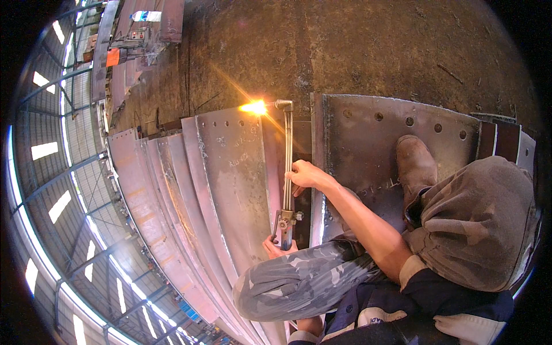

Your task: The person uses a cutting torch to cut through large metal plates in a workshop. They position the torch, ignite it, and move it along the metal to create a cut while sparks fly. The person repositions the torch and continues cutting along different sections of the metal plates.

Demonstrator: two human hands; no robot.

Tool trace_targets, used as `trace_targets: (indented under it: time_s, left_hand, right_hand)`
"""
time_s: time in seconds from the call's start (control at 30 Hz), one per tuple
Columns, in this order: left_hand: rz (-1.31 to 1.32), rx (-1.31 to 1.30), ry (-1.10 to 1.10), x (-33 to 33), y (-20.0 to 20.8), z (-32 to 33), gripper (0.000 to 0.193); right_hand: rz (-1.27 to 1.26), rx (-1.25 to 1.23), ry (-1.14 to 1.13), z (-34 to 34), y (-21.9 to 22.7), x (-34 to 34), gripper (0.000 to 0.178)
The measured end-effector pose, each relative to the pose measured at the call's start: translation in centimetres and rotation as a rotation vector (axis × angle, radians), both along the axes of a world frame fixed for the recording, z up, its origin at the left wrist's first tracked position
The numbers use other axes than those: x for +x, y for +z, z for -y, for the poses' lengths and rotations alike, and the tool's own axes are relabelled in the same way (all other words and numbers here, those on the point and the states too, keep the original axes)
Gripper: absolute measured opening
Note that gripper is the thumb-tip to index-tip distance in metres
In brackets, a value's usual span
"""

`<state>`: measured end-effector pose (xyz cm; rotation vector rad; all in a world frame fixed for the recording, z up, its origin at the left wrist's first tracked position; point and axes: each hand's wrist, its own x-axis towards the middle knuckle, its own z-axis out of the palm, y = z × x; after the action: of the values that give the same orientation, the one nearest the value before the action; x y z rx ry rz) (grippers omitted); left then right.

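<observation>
A cutting torch (288, 141) with long parallel metal tubes stands lengthwise in front of me. Its angled head, at the far end, gives off a bright orange-yellow flame (253, 108) pointing left. My left hand (277, 247) is closed around the handle and valve body, partly hidden behind it and my camouflage-clad knee. Further up, my right hand (307, 174) is closed on the tubes, its forearm reaching in from the lower right. Beside the torch on the left is a grey steel plate (233, 167) with a row of holes near its far edge.
Another holed steel plate (362, 149) is on the right, with a brown boot (415, 164) on it. Several long plates (149, 195) lie side by side at the left. Past them is a stained brown floor (368, 46). A clear bottle (145, 16) stands out at the far left.
</observation>
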<state>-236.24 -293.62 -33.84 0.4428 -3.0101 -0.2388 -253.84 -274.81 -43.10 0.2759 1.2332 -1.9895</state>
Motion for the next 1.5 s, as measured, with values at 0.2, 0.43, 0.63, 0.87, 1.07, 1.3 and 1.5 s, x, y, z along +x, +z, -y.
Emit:
trace_targets:
  time_s: [0.2,0.43,0.63,0.87,1.07,1.3,1.5]
  left_hand:
    - [0.034,-0.010,0.027,-0.31,0.46,-0.49,0.061]
    - [0.035,-0.029,-0.005,-0.60,0.67,-0.54,0.061]
    - [0.041,-0.024,-0.019,-0.56,0.79,-0.61,0.059]
    - [0.048,-0.035,-0.002,-0.47,0.70,-0.69,0.057]
    - [0.071,-0.037,-0.010,-0.32,0.49,0.04,0.055]
    - [0.051,-0.019,-0.036,-0.35,0.60,-0.11,0.054]
    - [0.048,-0.047,-0.044,-0.39,0.75,-0.51,0.054]
  right_hand:
    - [-0.020,0.007,-0.026,-0.11,0.25,-0.04,0.032]
    - [-0.022,0.020,0.013,-0.05,0.01,-0.18,0.032]
    - [-0.002,0.005,0.025,0.18,-0.20,-0.38,0.031]
    - [-0.002,-0.004,0.019,0.32,-0.32,-0.45,0.033]
    - [-0.011,-0.004,0.024,0.54,-0.58,-0.45,0.032]
    - [-0.034,0.016,0.036,0.13,-0.18,-0.38,0.032]
    - [-0.031,0.007,0.028,0.05,-0.04,-0.31,0.033]
